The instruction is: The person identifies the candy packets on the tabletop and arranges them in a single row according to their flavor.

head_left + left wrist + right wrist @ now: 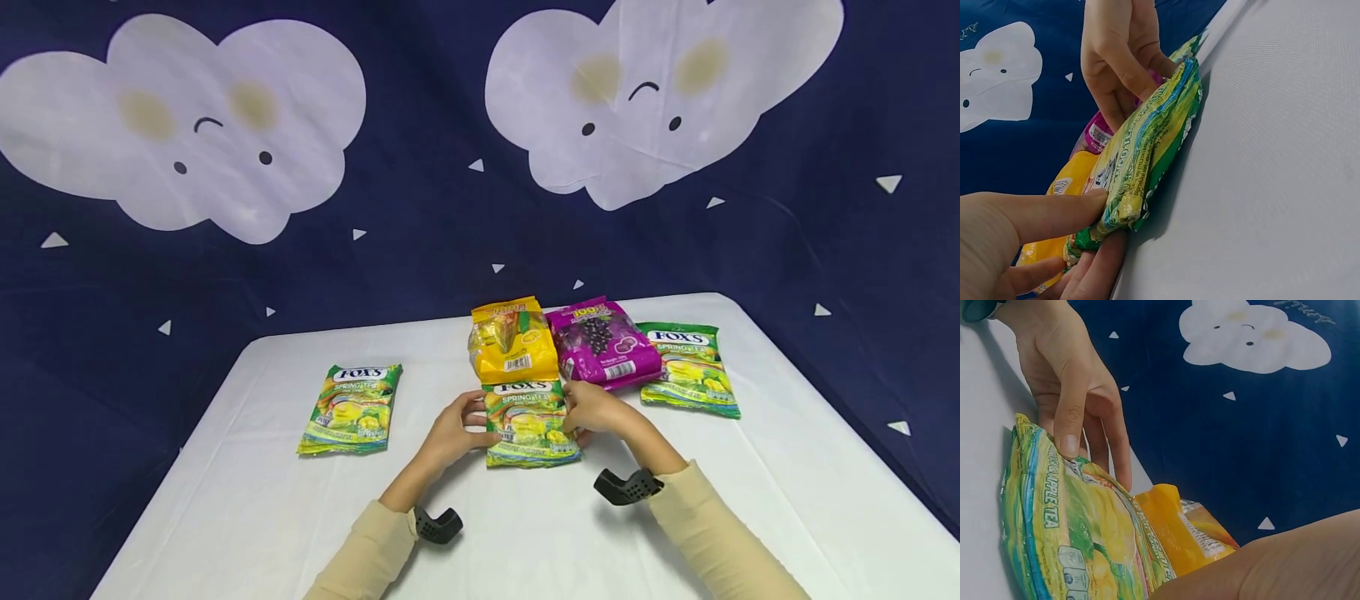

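Under both hands [457,433], green bag [529,421] edges hidden.

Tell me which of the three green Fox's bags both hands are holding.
The middle green bag, in front of the yellow bag; the two other green bags lie untouched at either side.

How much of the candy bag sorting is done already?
Three bags look placed in a back row: the yellow bag, the purple bag and a green Fox's bag. In hand: both the left hand and right hand hold the middle green bag. Possibly left: the lone green bag, untouched.
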{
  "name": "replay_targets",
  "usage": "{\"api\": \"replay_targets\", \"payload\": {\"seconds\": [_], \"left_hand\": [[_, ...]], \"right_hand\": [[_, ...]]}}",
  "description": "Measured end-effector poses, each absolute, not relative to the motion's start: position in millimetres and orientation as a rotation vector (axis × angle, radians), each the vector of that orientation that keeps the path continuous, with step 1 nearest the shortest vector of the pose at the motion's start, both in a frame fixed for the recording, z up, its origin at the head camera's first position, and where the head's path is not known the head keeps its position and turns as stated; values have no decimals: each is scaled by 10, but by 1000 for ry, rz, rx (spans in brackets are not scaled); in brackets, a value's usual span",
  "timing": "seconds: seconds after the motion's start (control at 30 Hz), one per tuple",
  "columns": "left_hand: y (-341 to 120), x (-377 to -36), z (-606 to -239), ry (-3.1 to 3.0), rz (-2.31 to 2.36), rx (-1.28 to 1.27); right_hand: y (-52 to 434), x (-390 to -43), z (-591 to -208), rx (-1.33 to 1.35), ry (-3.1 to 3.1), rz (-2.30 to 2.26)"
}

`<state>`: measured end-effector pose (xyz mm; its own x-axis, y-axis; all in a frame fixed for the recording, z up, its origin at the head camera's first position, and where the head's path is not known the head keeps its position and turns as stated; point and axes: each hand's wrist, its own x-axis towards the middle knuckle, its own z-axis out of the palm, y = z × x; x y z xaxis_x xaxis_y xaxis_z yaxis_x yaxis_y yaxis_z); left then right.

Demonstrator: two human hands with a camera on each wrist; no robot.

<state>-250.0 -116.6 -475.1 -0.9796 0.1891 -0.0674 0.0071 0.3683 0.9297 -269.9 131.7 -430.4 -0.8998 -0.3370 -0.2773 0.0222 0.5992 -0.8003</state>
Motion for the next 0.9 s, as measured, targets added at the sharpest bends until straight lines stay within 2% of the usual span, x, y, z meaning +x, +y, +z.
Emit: {"api": "replay_targets", "payload": {"seconds": [0.9], "left_hand": [[-1205, -2511, -4712, 2338, 1668, 159]], "right_hand": [[1268, -2687, -4299, -168, 2362, -1230]]}}
